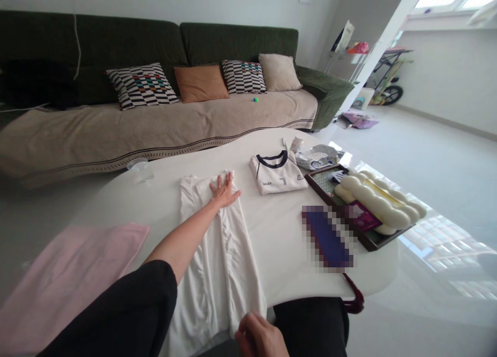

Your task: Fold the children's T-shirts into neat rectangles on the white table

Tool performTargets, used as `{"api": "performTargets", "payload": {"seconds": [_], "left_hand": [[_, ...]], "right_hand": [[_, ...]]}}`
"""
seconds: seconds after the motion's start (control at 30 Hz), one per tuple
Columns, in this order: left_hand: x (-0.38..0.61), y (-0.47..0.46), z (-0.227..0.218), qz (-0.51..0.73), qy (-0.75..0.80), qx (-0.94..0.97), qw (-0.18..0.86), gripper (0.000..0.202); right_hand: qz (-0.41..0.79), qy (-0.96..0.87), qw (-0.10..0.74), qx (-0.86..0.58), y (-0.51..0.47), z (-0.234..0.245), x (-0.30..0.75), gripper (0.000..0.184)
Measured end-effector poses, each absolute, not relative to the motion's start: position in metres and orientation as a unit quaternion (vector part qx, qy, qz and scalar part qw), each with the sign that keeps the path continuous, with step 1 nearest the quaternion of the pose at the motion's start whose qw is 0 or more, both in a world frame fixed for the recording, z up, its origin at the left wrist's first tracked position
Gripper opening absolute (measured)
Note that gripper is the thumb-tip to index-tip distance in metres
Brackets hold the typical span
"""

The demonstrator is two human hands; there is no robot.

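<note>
A long white garment [207, 253] is laid lengthwise over the white table, with folds running along it and its near end at the table's front edge. My left hand [223, 193] rests flat on its far end, fingers spread. At the near right corner, my right hand [261, 337] is closed on the cloth with curled fingers; the fingertips are partly hidden. To the right of the garment lies a folded white T-shirt [280, 174] with a dark collar and a number 7.
Pink cloth [77, 274] lies at the left. On the table [277, 253] are a clear cup [143, 169], a white bottle [296, 144], a plastic packet [319, 156], a blurred blue item [328, 238] and a dark tray [370, 241] holding a cream tissue box [376, 199]. A green sofa [236, 38] stands behind.
</note>
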State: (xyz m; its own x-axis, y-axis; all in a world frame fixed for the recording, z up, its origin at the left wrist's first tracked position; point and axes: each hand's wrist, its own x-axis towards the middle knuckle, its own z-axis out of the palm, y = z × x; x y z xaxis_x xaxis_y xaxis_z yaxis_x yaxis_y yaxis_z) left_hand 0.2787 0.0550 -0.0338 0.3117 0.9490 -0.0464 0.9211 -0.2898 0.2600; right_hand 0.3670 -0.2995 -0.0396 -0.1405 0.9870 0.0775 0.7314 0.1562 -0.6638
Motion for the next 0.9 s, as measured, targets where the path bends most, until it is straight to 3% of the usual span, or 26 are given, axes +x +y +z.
{"api": "performTargets", "payload": {"seconds": [0.1, 0.17, 0.23, 0.37, 0.53, 0.63, 0.77, 0.9], "left_hand": [[0.280, 0.054, -0.033, 0.069, 0.589, 0.796, 0.125, 0.082], [0.281, 0.054, -0.033, 0.074, 0.588, 0.795, 0.129, 0.079], [0.282, 0.053, -0.033, 0.074, 0.588, 0.794, 0.131, 0.075], [0.283, 0.054, -0.032, 0.067, 0.594, 0.791, 0.127, 0.076], [0.285, 0.049, -0.017, 0.074, 0.594, 0.786, 0.157, 0.074], [0.278, 0.010, -0.005, 0.141, 0.558, 0.804, 0.154, 0.069], [0.231, -0.109, 0.000, 0.189, 0.464, 0.853, 0.146, 0.064], [0.164, -0.247, -0.011, 0.097, 0.410, 0.898, 0.126, 0.080]], "right_hand": [[0.173, -0.644, 0.317, -0.674, -0.289, -0.027, 0.374, 0.012], [0.132, -0.621, 0.311, -0.707, -0.284, -0.028, 0.375, 0.011], [0.100, -0.621, 0.297, -0.719, -0.284, -0.037, 0.373, 0.020], [0.107, -0.577, 0.312, -0.747, -0.295, -0.059, 0.360, 0.022], [0.216, -0.495, 0.325, -0.776, -0.309, -0.060, 0.362, 0.025], [0.318, -0.429, 0.390, -0.750, -0.310, -0.054, 0.369, 0.033], [0.506, -0.214, 0.499, -0.670, -0.306, -0.048, 0.366, 0.043], [0.608, -0.127, 0.508, -0.597, -0.303, -0.044, 0.356, 0.049]]}}
